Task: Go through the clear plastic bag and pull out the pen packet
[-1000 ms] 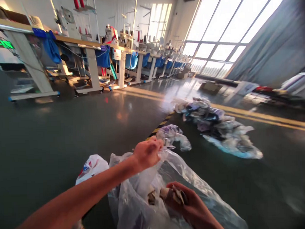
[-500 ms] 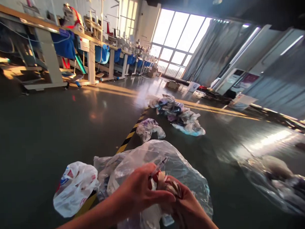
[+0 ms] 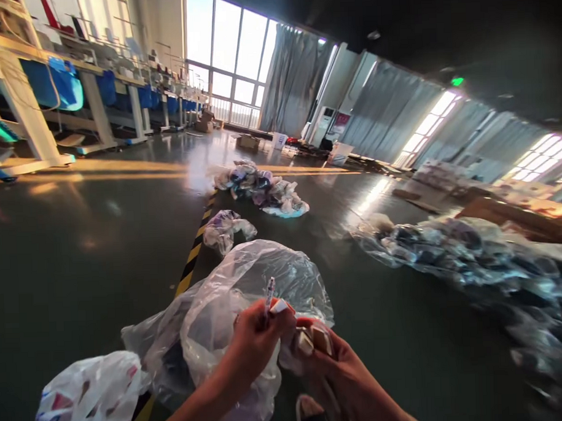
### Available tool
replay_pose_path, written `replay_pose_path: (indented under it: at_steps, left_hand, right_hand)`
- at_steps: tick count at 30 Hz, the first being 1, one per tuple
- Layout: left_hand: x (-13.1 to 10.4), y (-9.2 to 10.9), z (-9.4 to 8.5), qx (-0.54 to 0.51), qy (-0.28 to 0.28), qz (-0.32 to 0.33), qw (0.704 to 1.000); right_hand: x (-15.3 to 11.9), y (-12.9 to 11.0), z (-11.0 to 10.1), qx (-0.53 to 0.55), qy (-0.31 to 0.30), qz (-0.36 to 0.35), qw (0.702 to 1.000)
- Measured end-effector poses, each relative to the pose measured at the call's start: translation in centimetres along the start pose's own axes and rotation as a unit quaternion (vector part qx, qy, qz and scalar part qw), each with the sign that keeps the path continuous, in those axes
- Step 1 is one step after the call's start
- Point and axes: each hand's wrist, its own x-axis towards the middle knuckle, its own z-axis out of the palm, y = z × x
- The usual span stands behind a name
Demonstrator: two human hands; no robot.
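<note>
My left hand [image 3: 260,334] is closed on a pen [image 3: 270,292] that points upward, and a small white piece [image 3: 279,306] shows at its fingertips. Close beside it on the right, my right hand [image 3: 334,356] is wrapped round a bunch of pale strips [image 3: 319,340] whose lower ends hang down. What the strips are made of is too blurred to tell. A large clear plastic bag [image 3: 246,267] lies on the floor beneath and beyond both hands.
A white printed bag [image 3: 91,395] lies at lower left, beside black-and-yellow floor tape [image 3: 189,263]. Bagged bundles [image 3: 262,189] lie ahead, with a long heap of bags [image 3: 466,247] at right. Sewing tables [image 3: 93,106] line the left. A shoe [image 3: 311,412] shows below.
The view has swung right, showing more of the heap. My hands have drawn slightly apart; the pen now stands more upright and the white piece shows at my left fingertips.
</note>
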Motion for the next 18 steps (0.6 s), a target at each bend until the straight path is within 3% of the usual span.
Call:
replay_pose_path:
  at_steps: [5,12,15,18]
  left_hand:
    - [0.7,-1.9,1.3,-0.022,-0.026,-0.003,0.999]
    - [1.7,-3.9,4.4,0.092,0.05,-0.058,0.993]
    - [2.2,-4.1,6.3,0.107,-0.004,-0.088,0.99]
    - [2.5,-4.7,7.9,0.071,-0.047,-0.083,0.993]
  right_hand:
    - [0.8,1.6,-1.5,-0.013,0.033,-0.074,0.997]
    - [1.0,3.4,-6.5,-0.059,0.12,-0.136,0.982]
    - [1.1,4.1,-8.6,-0.028,0.098,-0.141,0.985]
    - [1.3,5.2,-10.8,-0.052,0.057,-0.195,0.978]
